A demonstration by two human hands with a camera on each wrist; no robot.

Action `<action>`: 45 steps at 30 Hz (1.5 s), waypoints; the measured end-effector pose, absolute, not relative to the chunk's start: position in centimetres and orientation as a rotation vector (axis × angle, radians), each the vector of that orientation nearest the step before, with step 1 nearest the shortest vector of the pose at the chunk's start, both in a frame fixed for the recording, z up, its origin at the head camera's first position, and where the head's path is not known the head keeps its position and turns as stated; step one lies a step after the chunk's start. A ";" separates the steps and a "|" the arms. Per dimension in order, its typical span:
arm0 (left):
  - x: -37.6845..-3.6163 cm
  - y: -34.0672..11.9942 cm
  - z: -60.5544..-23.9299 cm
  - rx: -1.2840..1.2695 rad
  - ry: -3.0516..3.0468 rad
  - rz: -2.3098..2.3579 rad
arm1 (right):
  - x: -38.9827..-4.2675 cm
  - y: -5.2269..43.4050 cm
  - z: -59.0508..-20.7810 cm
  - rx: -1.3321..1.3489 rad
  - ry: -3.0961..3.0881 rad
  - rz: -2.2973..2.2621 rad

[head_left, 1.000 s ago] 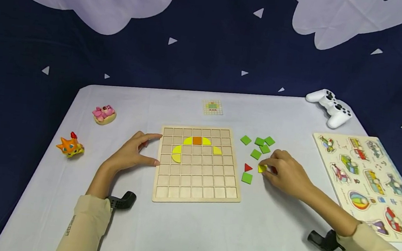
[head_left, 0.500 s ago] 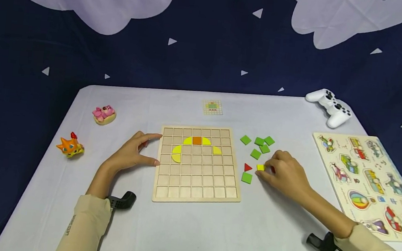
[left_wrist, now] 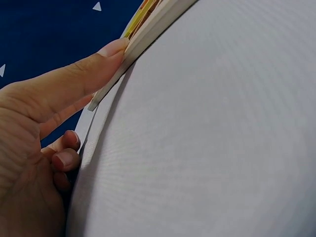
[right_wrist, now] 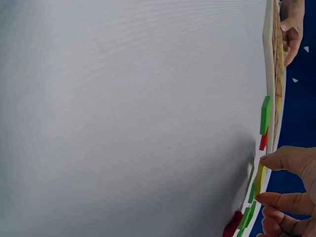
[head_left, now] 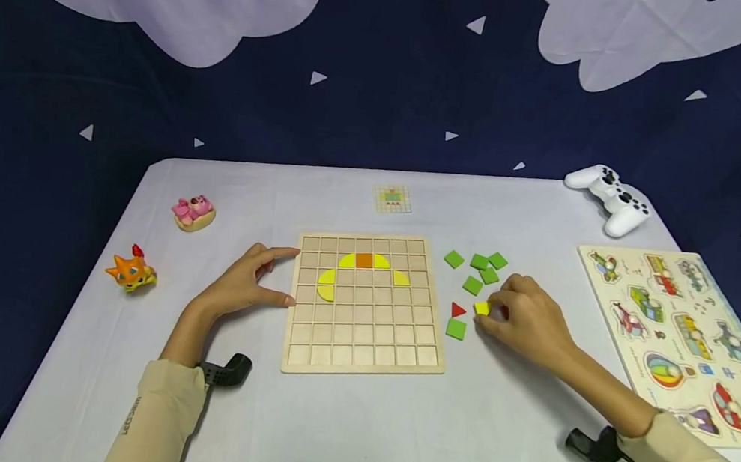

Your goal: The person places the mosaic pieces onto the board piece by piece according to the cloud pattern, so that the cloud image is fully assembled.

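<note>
My right hand (head_left: 531,319) pinches a small yellow tile (head_left: 481,308) between thumb and index finger, low over the cloth right of the board. In the right wrist view the yellow tile (right_wrist: 260,178) spans between the two fingertips. My left hand (head_left: 241,281) touches the left edge of the wooden grid board (head_left: 366,332) with thumb and index finger spread apart. In the left wrist view the thumb (left_wrist: 94,69) lies along the board's side. On the board sit an orange square (head_left: 363,260) and several yellow quarter-circle tiles (head_left: 325,292).
Several green tiles (head_left: 472,285) and a red triangle (head_left: 458,310) lie between board and right hand. A pattern card (head_left: 392,199) lies behind the board. At right are a picture puzzle (head_left: 652,358) and a white game controller (head_left: 607,199); at left, two toy figures (head_left: 132,270).
The yellow tile has turned in my right hand's fingers and shifted very slightly. My left hand and the board have stayed in place.
</note>
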State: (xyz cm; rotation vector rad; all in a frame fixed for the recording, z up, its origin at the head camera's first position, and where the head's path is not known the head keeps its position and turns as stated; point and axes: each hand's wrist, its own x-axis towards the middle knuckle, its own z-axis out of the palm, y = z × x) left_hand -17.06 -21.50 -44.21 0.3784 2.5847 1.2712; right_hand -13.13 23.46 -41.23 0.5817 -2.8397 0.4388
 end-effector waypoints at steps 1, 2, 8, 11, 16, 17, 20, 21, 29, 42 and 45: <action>-17.1 -21.5 -44.2 0.379 2.586 1.271 | -13.2 23.4 -41.2 0.592 -2.827 0.443; -17.1 -21.5 -44.2 0.379 2.588 1.270 | -13.3 23.3 -41.1 0.604 -2.815 0.451; -17.0 -21.6 -44.2 0.389 2.591 1.278 | -13.6 21.5 -41.0 0.684 -2.789 0.492; -17.0 -21.5 -44.3 0.391 2.591 1.276 | -13.8 20.2 -41.1 0.739 -2.781 0.502; -17.0 -21.4 -44.3 0.387 2.593 1.268 | -14.0 18.3 -41.4 0.826 -2.751 0.521; -17.0 -21.4 -44.3 0.386 2.593 1.264 | -14.1 18.0 -41.4 0.837 -2.747 0.527; -17.0 -21.4 -44.2 0.382 2.592 1.256 | -14.3 17.0 -41.5 0.861 -2.744 0.542; -17.0 -21.5 -44.2 0.382 2.591 1.255 | -14.4 16.7 -41.5 0.866 -2.743 0.545; -17.0 -21.5 -44.2 0.385 2.591 1.264 | -14.9 14.6 -41.6 0.822 -2.776 0.584; -17.0 -21.6 -44.3 0.386 2.595 1.264 | -14.4 12.3 -41.8 0.607 -2.796 0.594; -17.1 -21.6 -44.3 0.391 2.596 1.265 | -14.4 12.1 -41.9 0.568 -2.804 0.631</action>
